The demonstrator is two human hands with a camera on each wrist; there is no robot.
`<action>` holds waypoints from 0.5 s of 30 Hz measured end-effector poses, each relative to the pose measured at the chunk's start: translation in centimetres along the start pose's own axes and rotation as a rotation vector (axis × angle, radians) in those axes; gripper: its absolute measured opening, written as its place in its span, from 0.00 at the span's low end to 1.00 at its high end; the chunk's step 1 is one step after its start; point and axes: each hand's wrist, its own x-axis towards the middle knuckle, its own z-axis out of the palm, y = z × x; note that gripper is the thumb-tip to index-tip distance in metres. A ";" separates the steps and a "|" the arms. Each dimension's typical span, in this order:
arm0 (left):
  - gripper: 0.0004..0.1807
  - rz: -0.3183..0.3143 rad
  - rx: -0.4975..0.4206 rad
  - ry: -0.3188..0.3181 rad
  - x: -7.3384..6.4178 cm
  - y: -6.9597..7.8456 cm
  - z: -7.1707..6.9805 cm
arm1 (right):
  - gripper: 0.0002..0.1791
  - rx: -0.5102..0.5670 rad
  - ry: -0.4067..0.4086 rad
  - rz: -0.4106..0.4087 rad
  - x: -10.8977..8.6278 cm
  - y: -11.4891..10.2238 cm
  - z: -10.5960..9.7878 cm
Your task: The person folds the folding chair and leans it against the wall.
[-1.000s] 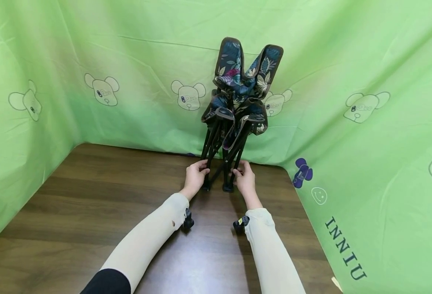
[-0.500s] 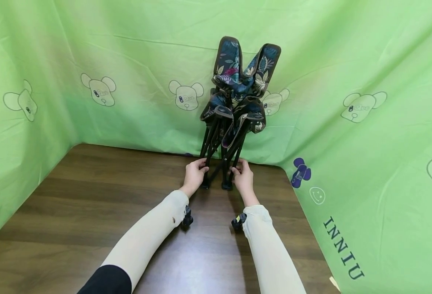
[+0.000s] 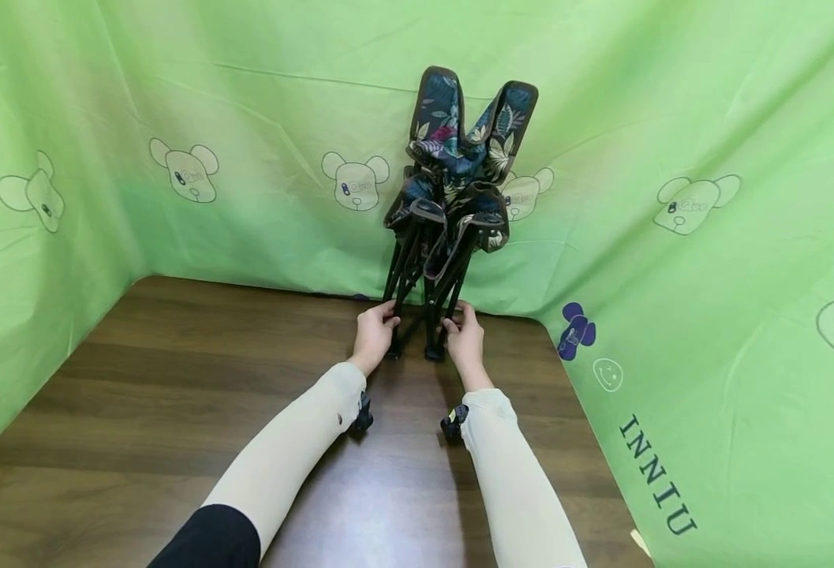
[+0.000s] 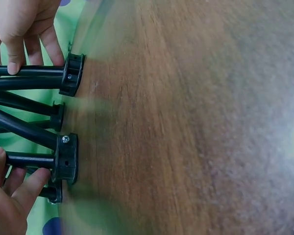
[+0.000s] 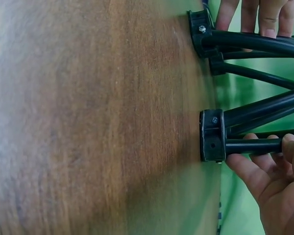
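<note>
A folding camp chair [image 3: 462,162] with dark floral fabric stands upright, folded narrow, at the back of the wooden table. Its black tubular legs end in black plastic feet [image 4: 67,159] on the wood. My left hand [image 3: 375,338] holds the chair's left front leg low down, thumb and fingers on either side of the tube. On the other side my right hand [image 3: 466,345] pinches the right front leg just above its foot [image 5: 213,135]. The fabric seat hangs bunched between the upper frame tubes. Some back leg tubes are partly hidden behind the front ones.
Green cloth [image 3: 260,142] printed with bear heads rises around the table [image 3: 196,394] at the back and both sides. The chair's top reaches up in front of the back cloth. A small black wrist camera [image 3: 454,424] sits on the right sleeve.
The head view has shifted slightly, so everything sits a little further left and up. Both hands keep their hold on the legs, and the chair looks unchanged.
</note>
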 end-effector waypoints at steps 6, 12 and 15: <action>0.23 -0.012 -0.006 -0.001 -0.2 0.0 0.3 | 0.24 -0.006 0.007 0.003 0.0 0.2 0.0; 0.24 -0.023 0.008 0.009 -0.3 0.2 0.4 | 0.24 -0.030 0.035 -0.046 0.3 0.4 0.3; 0.25 -0.030 0.012 0.015 -0.4 0.3 0.6 | 0.24 -0.031 0.037 -0.043 0.3 0.5 0.3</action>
